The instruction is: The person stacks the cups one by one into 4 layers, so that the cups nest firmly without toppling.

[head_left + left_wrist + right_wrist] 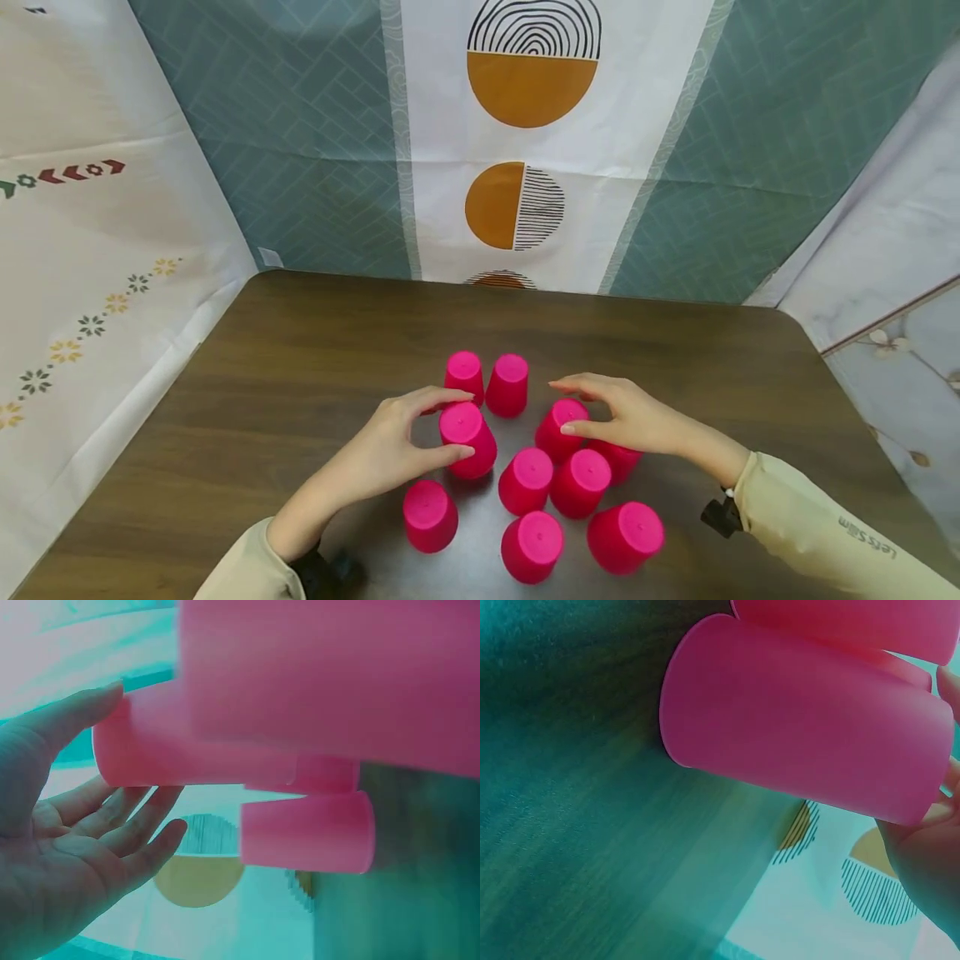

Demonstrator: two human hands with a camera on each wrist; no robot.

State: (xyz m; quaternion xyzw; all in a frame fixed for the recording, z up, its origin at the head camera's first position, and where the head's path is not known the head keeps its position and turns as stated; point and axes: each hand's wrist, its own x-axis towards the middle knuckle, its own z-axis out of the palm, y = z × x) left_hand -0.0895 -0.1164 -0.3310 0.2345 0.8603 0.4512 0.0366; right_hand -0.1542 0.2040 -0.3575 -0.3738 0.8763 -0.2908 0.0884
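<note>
In the head view, several bright pink cups stand upside down on the table. My left hand [382, 446] reaches round an upturned cup [468, 446], thumb on its near side and fingers at the far side of its top. In the left wrist view that cup [157, 742] lies between thumb and fingers, partly behind a nearer cup [330, 675]. My right hand [630, 417] holds another cup [558, 437], its thumb along the top edge and its fingers beyond. A closer cup [802, 720] hides most of this grip in the right wrist view.
Two cups [507, 387] stand behind the left hand's cup, and one cup [431, 517] is in front of it. More cups [581, 483] cluster before the right hand. The brown wooden table [337, 333] ends at a patterned cloth [517, 142] behind.
</note>
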